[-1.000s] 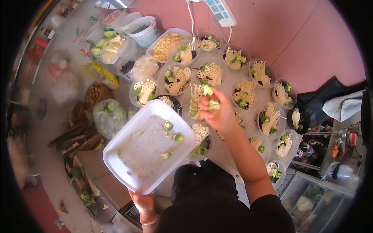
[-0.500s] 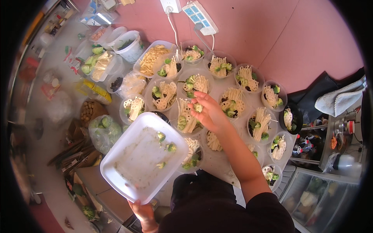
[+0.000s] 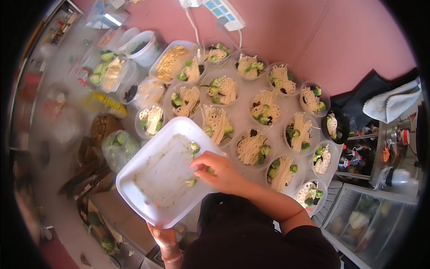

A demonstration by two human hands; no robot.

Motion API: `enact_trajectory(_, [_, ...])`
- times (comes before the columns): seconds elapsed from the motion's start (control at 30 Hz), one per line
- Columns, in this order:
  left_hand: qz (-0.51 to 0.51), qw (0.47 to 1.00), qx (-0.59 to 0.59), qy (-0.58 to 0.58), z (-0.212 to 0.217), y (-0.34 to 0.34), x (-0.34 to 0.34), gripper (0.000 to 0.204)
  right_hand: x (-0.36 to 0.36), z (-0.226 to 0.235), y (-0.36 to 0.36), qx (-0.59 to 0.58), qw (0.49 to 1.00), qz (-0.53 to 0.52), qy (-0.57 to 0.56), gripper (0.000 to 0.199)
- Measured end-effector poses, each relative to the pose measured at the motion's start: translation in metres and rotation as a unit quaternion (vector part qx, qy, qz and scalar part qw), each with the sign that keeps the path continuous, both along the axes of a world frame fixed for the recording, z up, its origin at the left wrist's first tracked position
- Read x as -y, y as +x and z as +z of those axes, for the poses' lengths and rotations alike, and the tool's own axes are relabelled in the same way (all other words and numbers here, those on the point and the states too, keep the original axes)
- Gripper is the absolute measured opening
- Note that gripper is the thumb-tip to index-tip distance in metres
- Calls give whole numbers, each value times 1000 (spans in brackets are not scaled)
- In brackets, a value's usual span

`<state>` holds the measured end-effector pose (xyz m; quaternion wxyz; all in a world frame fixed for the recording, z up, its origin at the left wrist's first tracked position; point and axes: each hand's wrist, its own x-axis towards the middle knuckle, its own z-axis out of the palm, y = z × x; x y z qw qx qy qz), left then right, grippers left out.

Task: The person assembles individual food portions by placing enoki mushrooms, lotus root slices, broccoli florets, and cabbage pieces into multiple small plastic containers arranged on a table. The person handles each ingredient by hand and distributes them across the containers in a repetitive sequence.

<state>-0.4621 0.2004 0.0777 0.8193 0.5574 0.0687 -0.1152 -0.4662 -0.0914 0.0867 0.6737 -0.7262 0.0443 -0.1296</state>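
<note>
My left hand [image 3: 164, 238] grips the lower edge of a white rectangular tray [image 3: 134, 197], which is tilted in front of me. Bits of green residue and a few broccoli florets lie in it, one floret [image 3: 195, 147] near the far side and another [image 3: 191, 182] lower down. Over the tray's right side, my right hand [image 3: 219, 171] has its fingers curled round a broccoli floret [image 3: 210, 170], partly hidden by them. Right of the tray stand several clear round bowls, such as this bowl [image 3: 253, 148], with enoki mushrooms, lotus root slices, broccoli and dark pieces.
At the back left, a tub of yellow noodle-like strips [image 3: 172, 60] stands beside a white bucket [image 3: 142, 49] and a container of cabbage [image 3: 107, 74]. A bag of green vegetables [image 3: 120, 145] lies left of the tray. A power strip [image 3: 224, 13] hangs on the pink wall. A glass-lidded cabinet [image 3: 367, 224] stands at right.
My right hand has come back from above the bowls, down and left to the tray's florets. The tray has shifted slightly away from me, still in my left hand.
</note>
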Motion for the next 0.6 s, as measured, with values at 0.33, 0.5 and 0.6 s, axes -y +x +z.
enact_trajectory(0.33, [97,995,24,-20,10,2,-44,84,5,10,-37,37,981,-27,-191,15])
enact_trajectory(0.5, [81,996,16,-32,5,-6,-51,84,-4,-7,-61,31,983,-14,-178,14])
enact_trajectory(0.6, [86,996,21,-28,6,-6,-48,84,8,-20,-65,-15,988,-93,-119,13])
